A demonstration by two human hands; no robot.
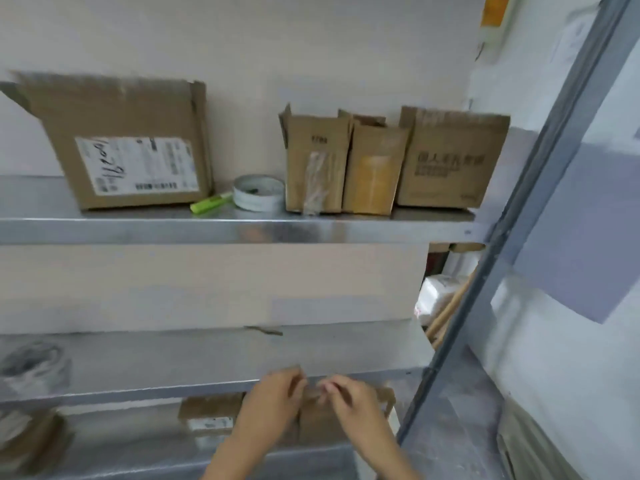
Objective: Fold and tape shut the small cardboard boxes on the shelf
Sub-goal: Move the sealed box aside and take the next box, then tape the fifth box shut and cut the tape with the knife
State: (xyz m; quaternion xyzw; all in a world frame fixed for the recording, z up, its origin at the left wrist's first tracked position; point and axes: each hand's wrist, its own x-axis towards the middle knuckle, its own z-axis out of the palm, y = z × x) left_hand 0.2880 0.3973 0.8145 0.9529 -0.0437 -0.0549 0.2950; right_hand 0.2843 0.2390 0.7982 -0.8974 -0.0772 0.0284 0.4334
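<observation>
Here a large labelled box (128, 143) stands left of the tape roll (258, 197) on the upper shelf (207, 230). A green marker (211, 203) lies between them, its tip just beside the roll. Immediately right of the roll, three small boxes (377, 168) stand in a row with their flaps up. Far below the roll and slightly right, the left hand (273, 401) grips a small cardboard box (317, 424), fingers curled over its top. The right hand (356, 403) pinches that same top edge; blur hides exactly what its fingertips hold.
</observation>
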